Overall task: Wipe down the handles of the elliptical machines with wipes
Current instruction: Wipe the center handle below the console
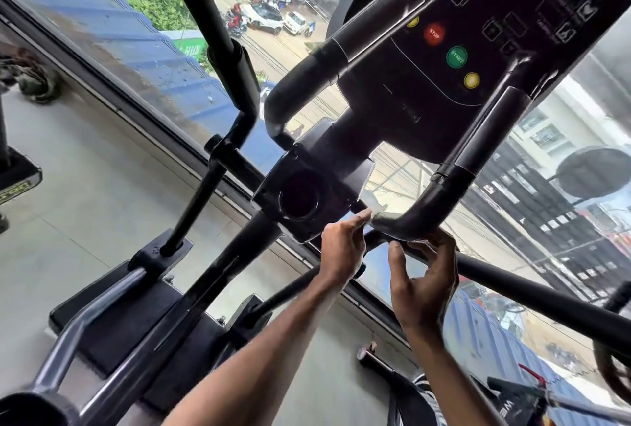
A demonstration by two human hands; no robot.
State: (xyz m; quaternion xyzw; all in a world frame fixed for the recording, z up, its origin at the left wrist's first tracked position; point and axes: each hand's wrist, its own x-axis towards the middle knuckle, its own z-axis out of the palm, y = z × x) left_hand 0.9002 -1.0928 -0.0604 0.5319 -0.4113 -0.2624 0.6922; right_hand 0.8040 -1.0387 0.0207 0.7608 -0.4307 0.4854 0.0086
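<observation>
Head view: a thin, pale wipe (375,210) lay against the low bend of the handle (440,186), right at the left hand's fingertips.
Handle: black and glossy, it rose from that bend along the right side of the console (495,16).
Left hand (341,250): it reached up, its fingertips pinching the wipe at the inner end of the bend.
Right hand (423,284): just beside the left, its fingers were curled up against the underside of the bend with the thumb standing apart; whether it gripped anything could not be told.
Console: dark, with a red stop button (434,33), a green start button (456,57) and a yellow button (472,80).
Other handle (307,77): it sat at the console's left side, well apart from both hands.
Window (153,60): behind the machine, it looked down on a street with white cars (266,17).
Floor (85,186): grey, under the machine's frame.
</observation>
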